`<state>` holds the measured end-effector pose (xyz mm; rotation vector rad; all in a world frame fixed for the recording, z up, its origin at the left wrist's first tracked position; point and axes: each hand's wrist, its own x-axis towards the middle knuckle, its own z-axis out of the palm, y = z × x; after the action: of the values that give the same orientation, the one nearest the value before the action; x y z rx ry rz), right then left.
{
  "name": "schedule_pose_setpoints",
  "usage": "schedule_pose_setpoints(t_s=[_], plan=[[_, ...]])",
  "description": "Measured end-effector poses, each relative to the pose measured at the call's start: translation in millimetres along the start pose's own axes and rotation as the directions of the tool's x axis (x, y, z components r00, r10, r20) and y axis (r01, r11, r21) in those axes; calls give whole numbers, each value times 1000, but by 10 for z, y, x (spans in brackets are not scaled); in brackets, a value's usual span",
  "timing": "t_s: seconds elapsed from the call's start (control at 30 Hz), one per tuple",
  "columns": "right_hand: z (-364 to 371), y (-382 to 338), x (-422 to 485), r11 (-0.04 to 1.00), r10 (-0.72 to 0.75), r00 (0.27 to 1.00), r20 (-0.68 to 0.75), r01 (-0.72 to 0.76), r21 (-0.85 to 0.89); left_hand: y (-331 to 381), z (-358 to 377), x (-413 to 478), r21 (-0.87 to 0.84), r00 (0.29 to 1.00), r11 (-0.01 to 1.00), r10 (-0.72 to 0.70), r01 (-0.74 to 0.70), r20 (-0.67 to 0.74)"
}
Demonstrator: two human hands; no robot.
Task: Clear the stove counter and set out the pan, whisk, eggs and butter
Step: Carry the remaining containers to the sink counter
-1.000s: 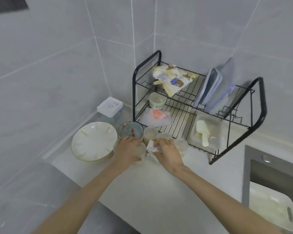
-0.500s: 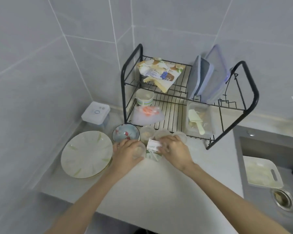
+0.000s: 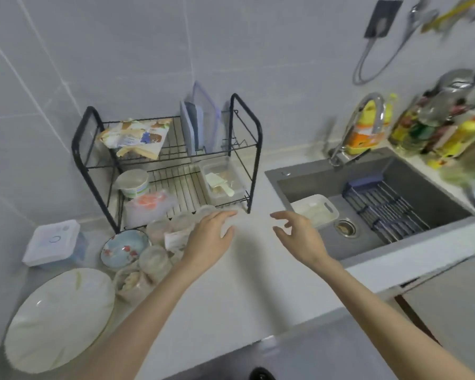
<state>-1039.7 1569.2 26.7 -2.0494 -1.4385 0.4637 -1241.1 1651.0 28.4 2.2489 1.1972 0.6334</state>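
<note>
Head view: left hand point(image 3: 211, 237) and right hand point(image 3: 299, 234) hover empty, fingers loosely apart, over counter point(image 3: 244, 275); cups point(image 3: 155, 259) toward its left edge look light, crushable, so grip round sides.

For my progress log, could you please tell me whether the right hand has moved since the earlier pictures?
Yes. The right hand has left the jars before the rack and moved right, toward the sink, open.
</note>
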Motion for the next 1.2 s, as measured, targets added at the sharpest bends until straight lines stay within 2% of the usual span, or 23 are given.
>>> schedule_pose_setpoints(t_s=[0.13,0.23,0.43,0.53,0.73,1.0,1.2], plan=[[-616,518,-362,990,137,980,-141,-142,-21,716,420,218,-55,979,987,155,-149,130],[-1082,919,-694,980,194,952,-237,-201,-7,1338,770,351,-101,934,954,297,-281,201],[-2092,1850,-1422,934,342,838,-424,-351,60,2790,1615,506,-215,798,841,540,-497,268],[-2583,2348,-1761,908,390,776,-495,-415,64,3478,2095,494,-253,726,787,617,-563,303],[-3506,3225,-2548,855,456,666,-591,-513,81,4796,3078,335,-359,609,714,700,-601,373],[-4452,4127,-3572,767,559,430,-709,-594,244,6379,4138,-51,-520,397,578,814,-628,425],[-4981,4641,-4056,705,589,298,-752,-644,297,7340,4790,-294,-601,267,505,856,-620,443]])
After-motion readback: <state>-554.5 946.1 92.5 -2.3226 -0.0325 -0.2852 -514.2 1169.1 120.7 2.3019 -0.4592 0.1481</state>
